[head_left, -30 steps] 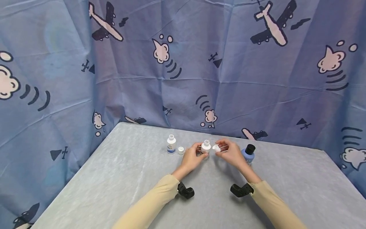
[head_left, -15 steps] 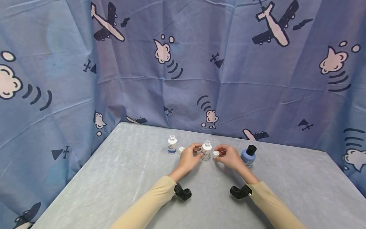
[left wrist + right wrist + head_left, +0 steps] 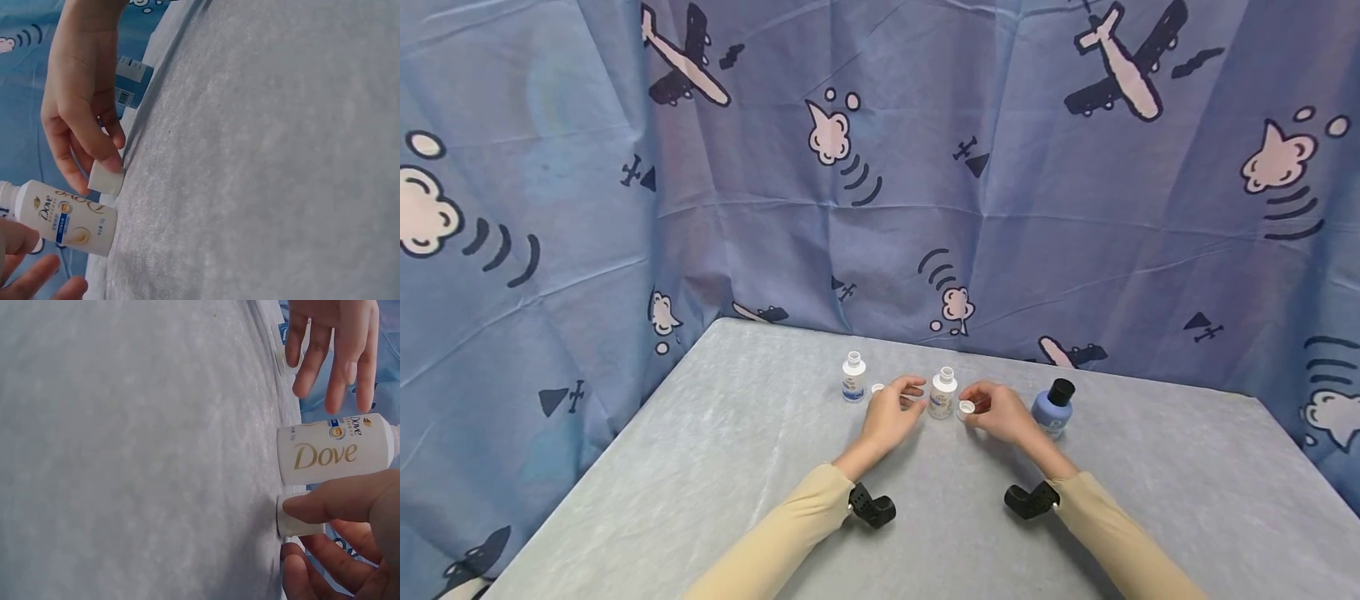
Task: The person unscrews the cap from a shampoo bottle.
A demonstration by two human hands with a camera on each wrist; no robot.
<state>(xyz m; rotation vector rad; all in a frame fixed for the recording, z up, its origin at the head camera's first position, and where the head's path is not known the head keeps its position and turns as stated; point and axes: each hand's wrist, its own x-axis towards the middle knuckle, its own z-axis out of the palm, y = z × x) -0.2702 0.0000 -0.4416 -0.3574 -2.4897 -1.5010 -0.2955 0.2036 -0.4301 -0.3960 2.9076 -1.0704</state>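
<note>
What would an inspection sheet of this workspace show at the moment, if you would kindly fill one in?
Surface: grey table, uncluttered finding not claimed; items stand toward its far side.
Job's things: Dove bottle upright, uncapped; white cap beside it.
Clutter: other white bottle upright, uncapped; loose cap, partly hidden; blue bottle upright, black-capped.
Hands: left hand apart from the Dove bottle; right hand pinches the white cap.
Cables: nothing seen.
Surroundings: blue airplane-print curtain.
</note>
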